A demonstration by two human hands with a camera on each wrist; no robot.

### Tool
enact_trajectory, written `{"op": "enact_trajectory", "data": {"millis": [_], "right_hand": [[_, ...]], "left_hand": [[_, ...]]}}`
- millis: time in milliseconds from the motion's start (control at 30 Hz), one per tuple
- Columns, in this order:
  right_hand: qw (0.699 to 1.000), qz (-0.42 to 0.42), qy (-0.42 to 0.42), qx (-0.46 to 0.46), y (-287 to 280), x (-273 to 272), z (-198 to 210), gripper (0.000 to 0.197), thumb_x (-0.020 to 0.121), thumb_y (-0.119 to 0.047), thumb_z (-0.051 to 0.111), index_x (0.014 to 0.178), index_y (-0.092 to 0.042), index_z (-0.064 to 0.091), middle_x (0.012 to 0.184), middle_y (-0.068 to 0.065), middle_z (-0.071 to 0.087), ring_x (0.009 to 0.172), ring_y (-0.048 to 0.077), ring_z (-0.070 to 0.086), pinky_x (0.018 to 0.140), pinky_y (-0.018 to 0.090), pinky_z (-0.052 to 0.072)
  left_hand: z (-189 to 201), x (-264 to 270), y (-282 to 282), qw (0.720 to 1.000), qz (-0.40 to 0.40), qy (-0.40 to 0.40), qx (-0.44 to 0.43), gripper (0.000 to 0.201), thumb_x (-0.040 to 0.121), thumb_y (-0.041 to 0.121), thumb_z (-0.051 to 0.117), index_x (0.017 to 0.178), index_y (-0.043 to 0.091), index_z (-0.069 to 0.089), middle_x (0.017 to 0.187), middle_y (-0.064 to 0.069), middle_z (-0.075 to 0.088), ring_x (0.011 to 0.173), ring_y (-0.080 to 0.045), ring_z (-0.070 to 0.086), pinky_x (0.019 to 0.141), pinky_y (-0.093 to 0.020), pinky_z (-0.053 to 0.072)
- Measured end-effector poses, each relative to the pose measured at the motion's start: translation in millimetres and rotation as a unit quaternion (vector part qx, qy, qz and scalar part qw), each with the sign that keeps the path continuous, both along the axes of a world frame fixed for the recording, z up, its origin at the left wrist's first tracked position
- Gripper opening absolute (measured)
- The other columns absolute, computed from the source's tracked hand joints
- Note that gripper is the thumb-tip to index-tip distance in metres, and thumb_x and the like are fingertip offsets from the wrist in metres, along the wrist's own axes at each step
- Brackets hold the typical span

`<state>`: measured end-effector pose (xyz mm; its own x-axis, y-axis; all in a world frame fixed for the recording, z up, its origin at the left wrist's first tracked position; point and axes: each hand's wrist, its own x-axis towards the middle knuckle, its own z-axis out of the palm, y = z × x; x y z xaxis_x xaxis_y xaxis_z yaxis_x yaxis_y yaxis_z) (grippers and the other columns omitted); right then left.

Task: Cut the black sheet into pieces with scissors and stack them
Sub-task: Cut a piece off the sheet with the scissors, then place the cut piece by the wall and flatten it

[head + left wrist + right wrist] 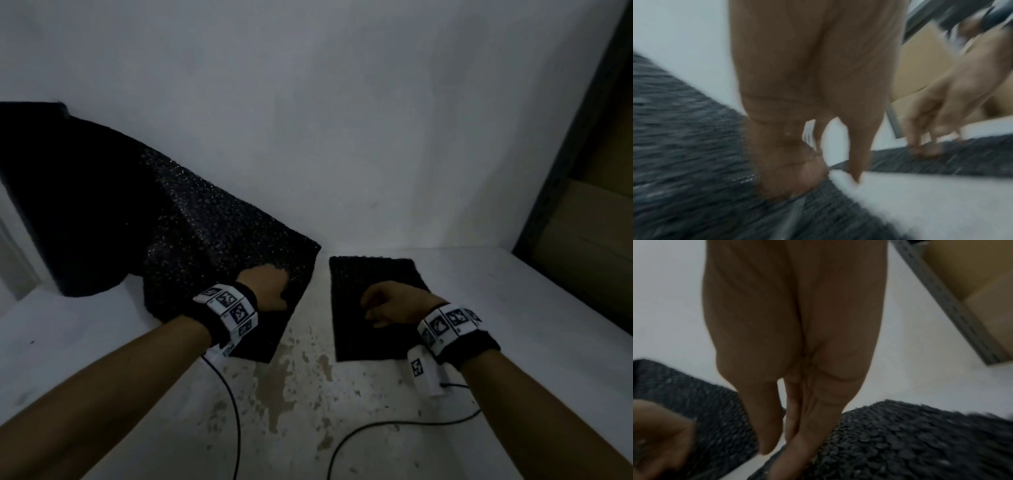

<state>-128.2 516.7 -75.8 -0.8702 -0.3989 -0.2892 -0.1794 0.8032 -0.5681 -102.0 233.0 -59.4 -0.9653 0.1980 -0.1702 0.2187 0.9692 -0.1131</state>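
Note:
A large black textured sheet (191, 219) drapes from the upper left down onto the white table (102, 342). My left hand (270, 287) grips its near right edge, thumb on top; the blurred left wrist view shows the thumb pressed into the sheet (684, 146). To its right a cut rectangular black piece (376, 274) lies flat. My right hand (380, 305) hovers over it with loosely bent fingers, their tips touching the piece (900, 434). That hand (937, 116) holds nothing. No scissors are in view.
Two black cables (236, 411) (376, 425) run across the stained near part of the table. A white wall (342, 102) stands behind. At the right a dark shelf frame (561, 154) holds cardboard boxes (596, 212), close to the table's right edge.

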Motion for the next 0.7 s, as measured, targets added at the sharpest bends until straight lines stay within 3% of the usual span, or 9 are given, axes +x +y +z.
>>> {"op": "enact_trajectory", "data": {"millis": [67, 133, 233, 300, 367, 433, 567, 700], "right_hand": [[0.999, 0.001, 0.038, 0.013, 6, 0, 4, 0.015, 0.089, -0.014, 0.072, 0.101, -0.021, 0.067, 0.106, 0.005, 0.069, 0.097, 0.021, 0.067, 0.083, 0.028, 0.056], [0.995, 0.011, 0.058, 0.077, 14, 1, 7, 0.018, 0.086, -0.024, 0.076, 0.102, -0.023, 0.069, 0.107, 0.000, 0.068, 0.102, 0.018, 0.062, 0.088, 0.029, 0.051], [0.991, 0.012, 0.042, 0.126, 30, 4, 7, 0.026, 0.082, -0.034, 0.080, 0.103, -0.020, 0.073, 0.108, -0.001, 0.070, 0.103, 0.016, 0.062, 0.088, 0.031, 0.051], [0.994, 0.011, 0.035, 0.101, 40, 7, 9, 0.026, 0.080, -0.037, 0.082, 0.099, -0.021, 0.074, 0.102, -0.004, 0.071, 0.097, 0.013, 0.062, 0.080, 0.026, 0.050], [0.997, 0.013, 0.031, 0.068, 48, 10, 13, 0.027, 0.078, -0.039, 0.083, 0.097, -0.022, 0.074, 0.097, -0.008, 0.070, 0.092, 0.010, 0.062, 0.074, 0.021, 0.048], [0.997, 0.019, 0.025, 0.070, 52, 12, 17, 0.034, 0.074, -0.044, 0.085, 0.100, -0.025, 0.073, 0.100, -0.011, 0.069, 0.094, 0.008, 0.062, 0.079, 0.022, 0.049], [0.989, 0.040, 0.007, 0.142, 48, 21, 24, 0.062, 0.059, -0.065, 0.085, 0.112, -0.040, 0.066, 0.118, -0.018, 0.060, 0.113, 0.010, 0.055, 0.100, 0.034, 0.047], [0.981, 0.060, -0.008, 0.185, 43, 28, 20, 0.087, 0.054, -0.072, 0.082, 0.132, -0.046, 0.053, 0.141, -0.014, 0.048, 0.129, 0.016, 0.046, 0.107, 0.038, 0.042]], "left_hand": [[2, 4, 27, 0.990, -0.081, -0.034, 0.112, 0.036, 0.088, 0.042, 0.071, 0.110, 0.014, 0.062, 0.104, -0.002, 0.062, 0.091, -0.020, 0.061, 0.071, -0.025, 0.047], [3, 11, 56, 0.969, -0.126, -0.098, 0.186, 0.047, 0.083, 0.048, 0.076, 0.119, 0.023, 0.060, 0.110, 0.002, 0.062, 0.088, -0.012, 0.059, 0.070, -0.019, 0.045], [-5, 15, 93, 0.967, -0.168, -0.143, 0.127, 0.058, 0.074, 0.060, 0.078, 0.117, 0.028, 0.057, 0.116, 0.000, 0.054, 0.094, -0.017, 0.055, 0.078, -0.030, 0.049], [-11, 15, 107, 0.975, -0.160, -0.141, 0.060, 0.062, 0.070, 0.070, 0.075, 0.112, 0.030, 0.053, 0.113, -0.002, 0.048, 0.088, -0.022, 0.052, 0.067, -0.035, 0.046], [-12, 14, 114, 0.978, -0.153, -0.141, 0.025, 0.061, 0.072, 0.072, 0.071, 0.109, 0.028, 0.050, 0.112, -0.005, 0.045, 0.079, -0.021, 0.048, 0.059, -0.032, 0.038], [-10, 10, 116, 0.975, -0.168, -0.143, 0.014, 0.050, 0.083, 0.062, 0.067, 0.110, 0.022, 0.053, 0.111, -0.008, 0.050, 0.077, -0.017, 0.045, 0.061, -0.033, 0.039], [-13, -1, 97, 0.975, -0.165, -0.141, 0.056, 0.016, 0.092, 0.029, 0.066, 0.094, 0.016, 0.059, 0.099, -0.007, 0.062, 0.091, -0.028, 0.059, 0.076, -0.037, 0.050], [-3, -5, 70, 0.969, -0.078, -0.170, 0.159, 0.009, 0.094, 0.030, 0.061, 0.092, 0.023, 0.056, 0.091, 0.003, 0.055, 0.084, -0.016, 0.051, 0.077, -0.030, 0.044]]}}
